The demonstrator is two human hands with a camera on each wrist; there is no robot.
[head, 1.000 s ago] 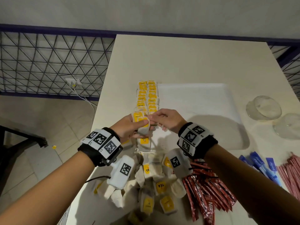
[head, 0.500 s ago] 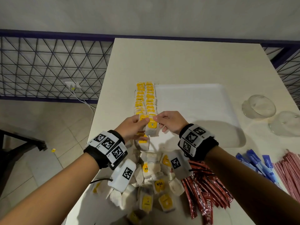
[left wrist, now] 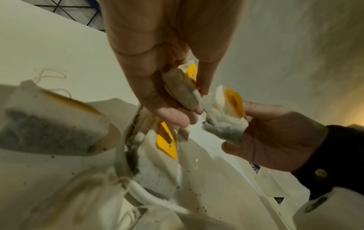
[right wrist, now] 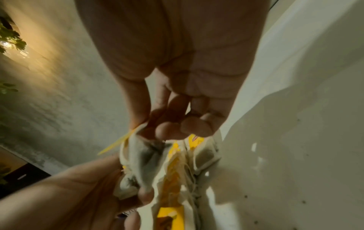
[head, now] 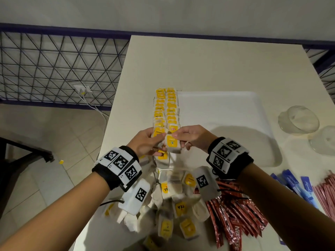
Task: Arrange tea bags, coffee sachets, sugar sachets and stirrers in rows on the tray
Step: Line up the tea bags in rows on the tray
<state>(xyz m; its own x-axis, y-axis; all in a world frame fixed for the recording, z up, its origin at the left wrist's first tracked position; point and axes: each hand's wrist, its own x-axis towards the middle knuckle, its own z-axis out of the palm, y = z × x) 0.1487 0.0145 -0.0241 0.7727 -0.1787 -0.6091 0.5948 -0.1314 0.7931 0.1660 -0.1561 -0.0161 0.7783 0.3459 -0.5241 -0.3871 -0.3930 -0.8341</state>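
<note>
On white table (head: 208, 66), tray (head: 226, 105), tiled floor (head: 45, 134)

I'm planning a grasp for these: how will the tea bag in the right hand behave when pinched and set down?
The tea bag looks soft: its paper crumples where the right hand pinches it, so it will likely flop. It seems light, hanging from a fingertip pinch. Its loose yellow tag may flip or snag on neighbours in the tea bag rows.
</note>
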